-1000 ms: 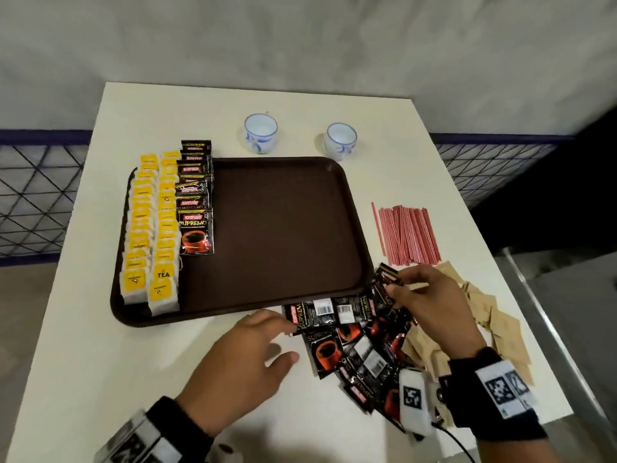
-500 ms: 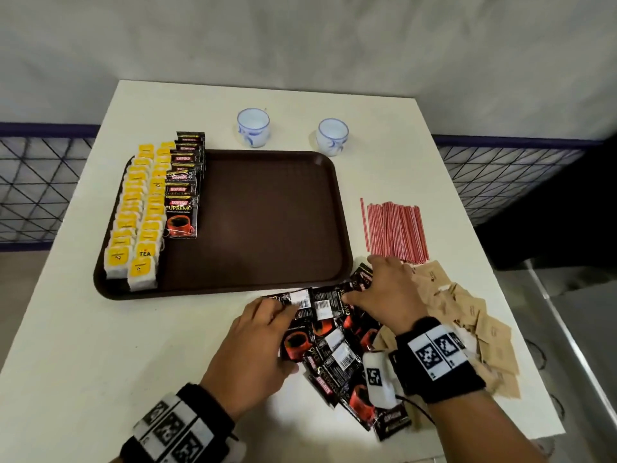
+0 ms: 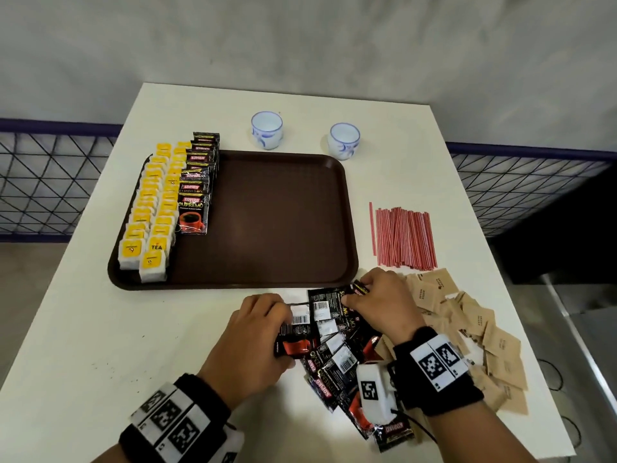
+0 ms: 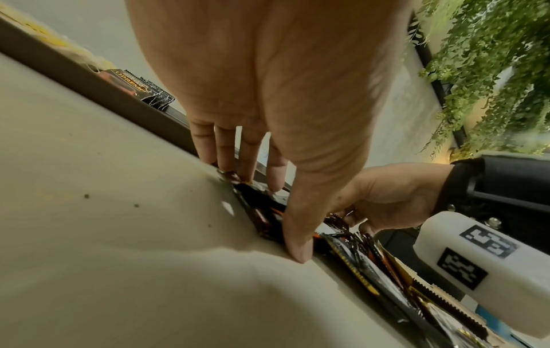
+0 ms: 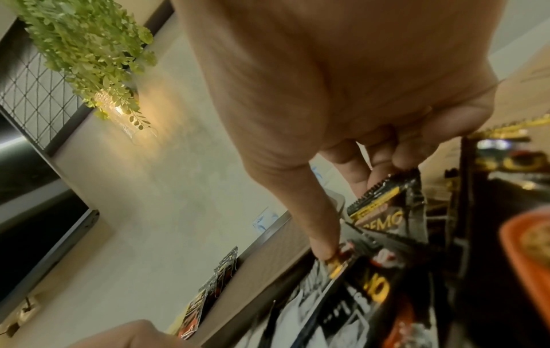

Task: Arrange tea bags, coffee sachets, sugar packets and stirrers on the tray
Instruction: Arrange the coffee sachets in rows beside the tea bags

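A brown tray (image 3: 283, 279) holds two rows of yellow tea bags (image 3: 150, 208) and one row of black coffee sachets (image 3: 197, 182) along its left side. Loose coffee sachets (image 3: 334, 349) lie in a heap on the table just in front of the tray. My left hand (image 3: 280, 329) grips the heap's leftmost sachet (image 4: 261, 219) between fingertips and thumb. My right hand (image 3: 357, 294) pinches sachets (image 5: 384, 204) at the heap's far end, near the tray's front right corner. Red stirrers (image 3: 404, 235) and brown sugar packets (image 3: 474, 329) lie to the right.
Two small white-and-blue cups (image 3: 267, 130) (image 3: 344, 140) stand behind the tray. The white table's (image 3: 100, 329) right edge runs close behind the sugar packets. A wire-mesh railing (image 3: 50, 182) flanks the table on both sides.
My left hand moved from the bare table onto the heap and took hold of its leftmost sachet. My right hand shifted left along the heap's far end.
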Tool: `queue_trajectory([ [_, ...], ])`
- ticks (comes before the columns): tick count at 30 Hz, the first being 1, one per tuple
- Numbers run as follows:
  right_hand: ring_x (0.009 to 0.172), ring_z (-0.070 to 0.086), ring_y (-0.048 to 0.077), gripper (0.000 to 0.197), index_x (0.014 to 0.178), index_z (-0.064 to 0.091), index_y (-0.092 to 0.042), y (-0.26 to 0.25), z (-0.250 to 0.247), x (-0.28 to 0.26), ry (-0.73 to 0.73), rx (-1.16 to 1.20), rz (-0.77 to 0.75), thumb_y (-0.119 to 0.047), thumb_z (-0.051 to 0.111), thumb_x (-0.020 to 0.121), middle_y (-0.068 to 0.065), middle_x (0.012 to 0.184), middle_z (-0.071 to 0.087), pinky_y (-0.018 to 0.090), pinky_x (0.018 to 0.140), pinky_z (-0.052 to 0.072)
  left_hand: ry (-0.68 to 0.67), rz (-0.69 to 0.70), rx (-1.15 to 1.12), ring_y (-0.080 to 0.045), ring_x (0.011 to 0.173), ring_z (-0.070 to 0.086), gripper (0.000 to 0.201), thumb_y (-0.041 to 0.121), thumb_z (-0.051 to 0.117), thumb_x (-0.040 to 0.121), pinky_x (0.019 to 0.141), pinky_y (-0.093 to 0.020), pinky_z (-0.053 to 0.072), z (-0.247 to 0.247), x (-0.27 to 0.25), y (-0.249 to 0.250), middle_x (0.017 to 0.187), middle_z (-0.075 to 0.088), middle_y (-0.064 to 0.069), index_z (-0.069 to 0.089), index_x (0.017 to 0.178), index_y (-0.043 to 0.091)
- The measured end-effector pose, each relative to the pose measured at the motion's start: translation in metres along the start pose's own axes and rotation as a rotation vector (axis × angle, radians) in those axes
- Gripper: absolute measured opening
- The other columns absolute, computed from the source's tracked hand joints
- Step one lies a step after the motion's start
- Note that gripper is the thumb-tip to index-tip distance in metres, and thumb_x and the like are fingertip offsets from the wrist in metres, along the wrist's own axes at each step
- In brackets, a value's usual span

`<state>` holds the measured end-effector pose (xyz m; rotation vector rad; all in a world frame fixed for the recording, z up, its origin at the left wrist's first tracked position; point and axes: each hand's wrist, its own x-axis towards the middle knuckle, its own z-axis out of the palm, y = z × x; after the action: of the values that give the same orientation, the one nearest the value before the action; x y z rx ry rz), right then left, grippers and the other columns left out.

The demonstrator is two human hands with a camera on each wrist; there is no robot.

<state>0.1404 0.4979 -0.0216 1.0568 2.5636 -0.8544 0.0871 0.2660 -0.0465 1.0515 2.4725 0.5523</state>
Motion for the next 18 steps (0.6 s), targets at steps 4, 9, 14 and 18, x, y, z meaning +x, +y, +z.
queue_trajectory([
  [4,0.089,0.062,0.022,0.028,0.079,0.058,-0.025,-0.0009,-0.0006,-0.0004,-0.044,0.03,0.013,-0.042,0.08,0.074,0.005,0.097,0.064,0.032,0.076,0.052,-0.023,0.02,-0.024,-0.014,0.11,0.046,0.048,0.04,0.08,0.07,0.089,-0.027,0.044,-0.0023,0.002,-0.0002,0.122,0.044,0.014,0.049,0.104,0.029],
  [9,0.073,0.055,0.003,0.031,0.1,0.052,-0.019,-0.0038,-0.0058,-0.0023,-0.072,0.085,-0.041,-0.023,0.077,0.084,-0.008,0.086,0.057,0.018,0.054,0.036,-0.059,0.051,-0.025,-0.013,0.125,0.043,0.044,0.036,0.078,0.076,0.094,-0.016,0.035,-0.003,0.0033,-0.0009,0.146,0.04,0.013,0.051,0.109,0.027],
  [14,0.078,0.058,0.001,0.029,0.105,0.055,-0.02,-0.0064,-0.0052,0.0003,-0.087,0.161,-0.109,-0.019,0.075,0.085,-0.004,0.101,0.063,0.016,0.06,0.04,-0.07,0.055,0.006,-0.019,0.127,0.045,0.038,0.037,0.075,0.074,0.101,-0.028,0.043,-0.0035,0.0044,-0.0008,0.154,0.039,0.008,0.051,0.102,0.027],
  [18,0.091,0.058,0.004,0.032,0.11,0.061,-0.024,-0.008,-0.0061,-0.001,-0.178,0.271,-0.144,-0.021,0.078,0.083,-0.008,0.117,0.06,0.019,0.074,0.044,-0.043,0.071,0.013,-0.021,0.107,0.051,0.034,0.036,0.067,0.063,0.086,-0.032,0.049,-0.0019,0.0063,-0.0028,0.128,0.053,0.008,0.049,0.091,0.027],
])
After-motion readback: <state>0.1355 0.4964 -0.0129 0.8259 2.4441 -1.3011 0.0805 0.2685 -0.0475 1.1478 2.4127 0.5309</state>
